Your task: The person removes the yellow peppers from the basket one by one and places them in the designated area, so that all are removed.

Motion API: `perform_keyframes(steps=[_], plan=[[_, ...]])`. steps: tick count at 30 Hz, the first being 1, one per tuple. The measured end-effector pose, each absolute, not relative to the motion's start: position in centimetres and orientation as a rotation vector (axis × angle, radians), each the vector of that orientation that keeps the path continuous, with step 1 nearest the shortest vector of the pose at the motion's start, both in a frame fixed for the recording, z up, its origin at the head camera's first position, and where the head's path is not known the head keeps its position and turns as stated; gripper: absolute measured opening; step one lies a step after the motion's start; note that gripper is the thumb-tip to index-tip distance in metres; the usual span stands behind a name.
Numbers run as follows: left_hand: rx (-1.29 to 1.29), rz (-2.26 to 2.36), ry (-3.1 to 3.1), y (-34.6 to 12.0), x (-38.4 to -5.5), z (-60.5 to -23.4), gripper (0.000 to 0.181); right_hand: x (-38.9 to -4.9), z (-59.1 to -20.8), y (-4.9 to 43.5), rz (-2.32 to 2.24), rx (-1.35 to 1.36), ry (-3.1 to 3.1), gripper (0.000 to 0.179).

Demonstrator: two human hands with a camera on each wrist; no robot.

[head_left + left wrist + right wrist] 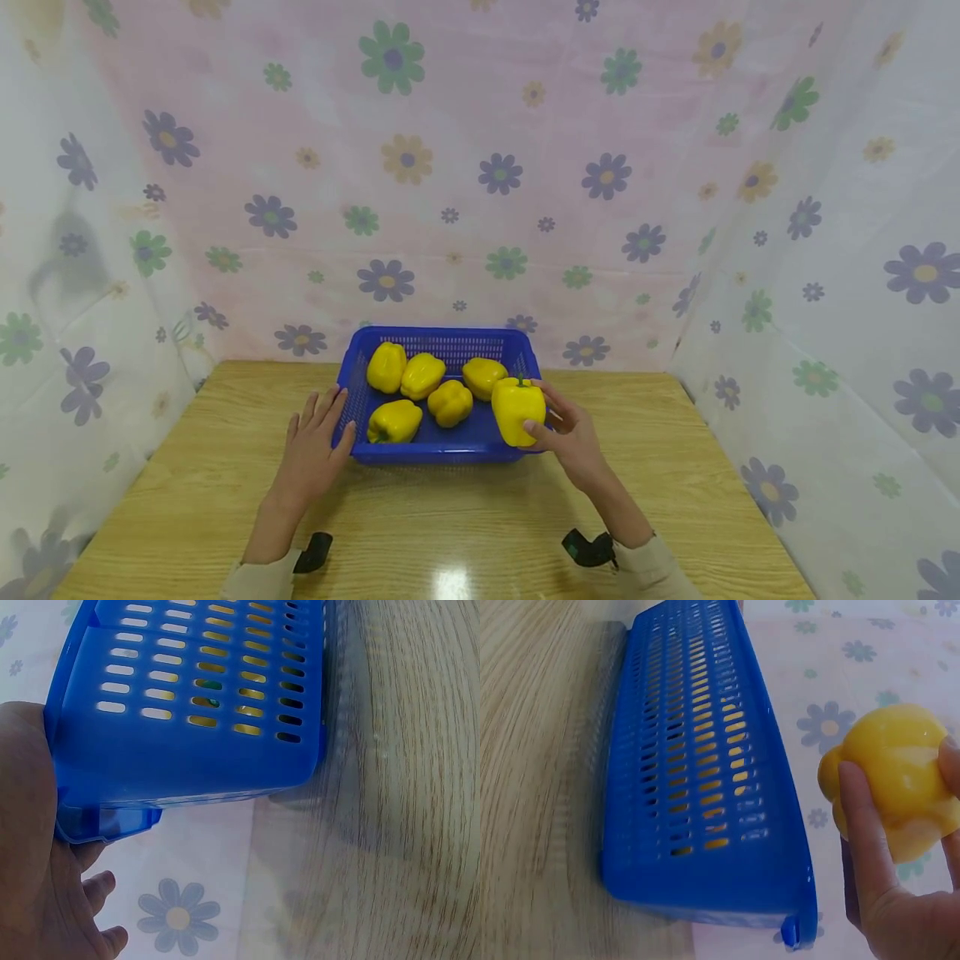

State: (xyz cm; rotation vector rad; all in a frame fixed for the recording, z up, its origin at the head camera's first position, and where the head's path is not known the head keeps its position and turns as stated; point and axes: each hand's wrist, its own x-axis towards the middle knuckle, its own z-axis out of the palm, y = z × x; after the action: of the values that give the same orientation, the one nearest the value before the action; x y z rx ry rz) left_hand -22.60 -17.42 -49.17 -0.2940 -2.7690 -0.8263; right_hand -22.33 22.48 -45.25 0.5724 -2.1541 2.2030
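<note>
A blue plastic basket with slotted walls stands on the table, holding several yellow bell peppers. Above its right front corner my right hand grips one yellow bell pepper, stem up, with the thumb in front of it. In the right wrist view, the fingers curl around this pepper beside the basket's rim. My left hand rests against the basket's left rim with its fingers spread. The left wrist view has that hand at the rim of the basket wall.
The wood-grain table extends in front of the basket and to both sides. A flower-patterned cloth hangs close behind it and along the left and right. Black wrist devices sit at both sleeves.
</note>
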Motion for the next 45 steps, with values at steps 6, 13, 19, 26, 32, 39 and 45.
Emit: perform_keyframes(steps=[6,13,19,26,32,39,45], plan=[[-0.292,-0.814,-2.776,-17.5,-22.7,-49.0,0.061,-22.9,-46.1,24.1,2.230,0.631,-2.080,0.061],[-0.287,-0.798,-2.784,-17.5,-22.9,-49.1,0.062,-23.5,-46.6,26.0,2.237,0.507,-2.050,0.064],[-0.279,-0.793,-2.786,-17.5,-22.9,-49.0,0.061,-24.0,-47.3,27.5,2.273,0.438,-1.977,0.062],[-0.284,-0.812,-2.778,-17.5,-22.8,-49.0,0.061,-24.5,-48.1,28.6,2.300,0.428,-1.937,0.059],[-0.291,-0.805,-2.765,-17.5,-22.5,-49.3,0.060,-24.9,-49.2,29.2,2.335,0.380,-1.949,0.057],[-0.295,-0.814,-2.743,-17.3,-22.4,-49.5,0.060,-25.7,-50.0,29.8,2.362,0.314,-1.956,0.058],[-0.296,-0.813,-2.742,-17.2,-22.4,-49.3,0.059,-26.9,-50.8,30.1,2.318,0.281,-2.049,0.060]])
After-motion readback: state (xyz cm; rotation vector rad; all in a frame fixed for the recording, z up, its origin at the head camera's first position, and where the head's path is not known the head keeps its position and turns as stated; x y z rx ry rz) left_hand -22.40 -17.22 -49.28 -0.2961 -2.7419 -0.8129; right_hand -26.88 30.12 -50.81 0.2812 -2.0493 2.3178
